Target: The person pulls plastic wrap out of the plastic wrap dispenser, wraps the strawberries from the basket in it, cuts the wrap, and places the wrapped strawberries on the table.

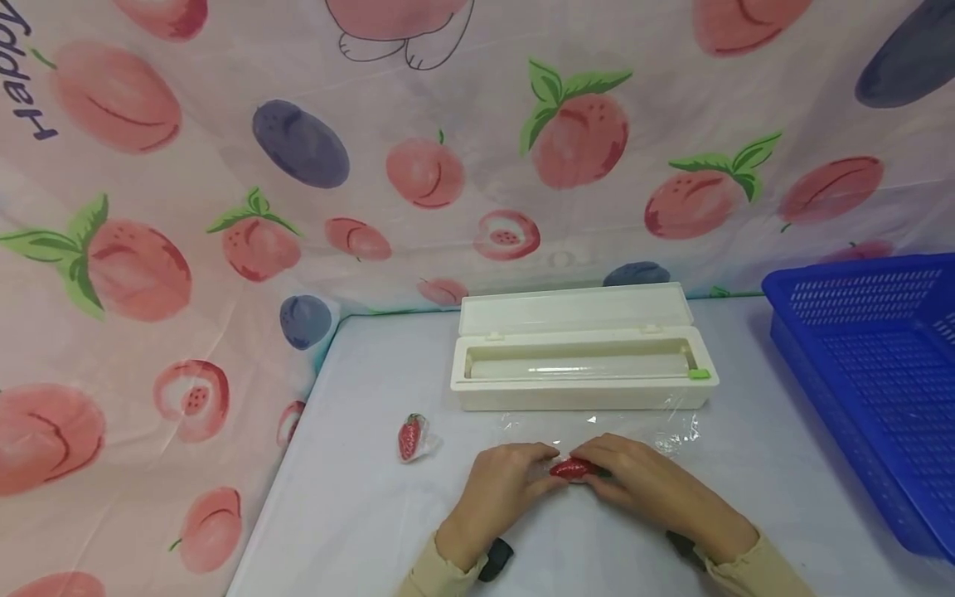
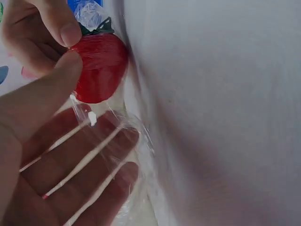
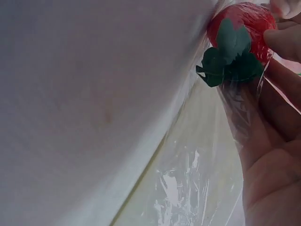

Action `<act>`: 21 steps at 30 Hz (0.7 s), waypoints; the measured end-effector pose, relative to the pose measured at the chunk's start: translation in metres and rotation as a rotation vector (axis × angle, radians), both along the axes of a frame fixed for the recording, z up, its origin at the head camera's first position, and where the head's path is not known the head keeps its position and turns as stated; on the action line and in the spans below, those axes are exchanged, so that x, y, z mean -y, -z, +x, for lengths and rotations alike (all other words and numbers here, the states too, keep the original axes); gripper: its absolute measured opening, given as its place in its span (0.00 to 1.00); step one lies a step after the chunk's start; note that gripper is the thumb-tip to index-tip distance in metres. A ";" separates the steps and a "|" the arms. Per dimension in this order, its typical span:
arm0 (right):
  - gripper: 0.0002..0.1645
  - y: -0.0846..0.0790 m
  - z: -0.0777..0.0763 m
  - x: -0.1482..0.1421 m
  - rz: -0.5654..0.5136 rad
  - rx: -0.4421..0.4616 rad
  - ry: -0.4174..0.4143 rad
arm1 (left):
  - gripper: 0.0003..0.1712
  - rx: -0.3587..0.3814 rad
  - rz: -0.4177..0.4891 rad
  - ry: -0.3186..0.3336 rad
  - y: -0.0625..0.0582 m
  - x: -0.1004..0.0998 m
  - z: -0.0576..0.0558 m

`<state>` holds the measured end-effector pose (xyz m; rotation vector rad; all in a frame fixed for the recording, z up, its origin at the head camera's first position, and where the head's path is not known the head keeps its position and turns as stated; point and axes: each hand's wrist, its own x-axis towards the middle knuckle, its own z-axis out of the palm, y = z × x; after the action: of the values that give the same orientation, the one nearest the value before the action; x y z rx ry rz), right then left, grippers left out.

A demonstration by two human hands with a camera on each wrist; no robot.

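Observation:
A red strawberry (image 1: 573, 470) with dark green leaves, clear cling film drawn over it, lies between both hands just in front of the white box. My left hand (image 1: 509, 479) holds its left end; in the left wrist view the thumb presses the red side while the other fingers spread behind loose film (image 2: 115, 125). With thumb and fingers, my right hand (image 1: 634, 477) pinches the strawberry (image 3: 244, 21) near its leaves. Film (image 1: 675, 431) spreads over the table between the hands and box. A second film-wrapped strawberry (image 1: 409, 437) lies to the left.
Behind the hands stands a white cling film box (image 1: 582, 396), its lid (image 1: 574, 311) raised, with a film roll (image 1: 578, 366) inside and a green slider (image 1: 699, 374) at its right end. A blue plastic basket (image 1: 821, 406) sits at the right. Fruit-printed cloth hangs behind the table.

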<state>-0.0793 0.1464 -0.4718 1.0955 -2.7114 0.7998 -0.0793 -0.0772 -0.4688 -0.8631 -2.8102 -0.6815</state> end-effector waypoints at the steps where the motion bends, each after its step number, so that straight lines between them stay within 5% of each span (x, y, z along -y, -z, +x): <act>1: 0.15 0.000 0.000 0.000 0.004 0.008 0.007 | 0.17 -0.007 -0.008 -0.012 0.001 0.000 0.000; 11: 0.15 0.001 -0.002 0.000 -0.030 0.093 0.011 | 0.14 0.045 -0.045 -0.088 0.001 0.006 -0.002; 21: 0.10 0.002 -0.005 0.004 -0.051 0.206 0.024 | 0.06 0.103 -0.052 -0.089 -0.003 0.010 -0.005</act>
<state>-0.0838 0.1420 -0.4738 1.0205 -2.8449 1.0255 -0.0844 -0.0868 -0.4659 -0.7261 -2.9492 -0.6613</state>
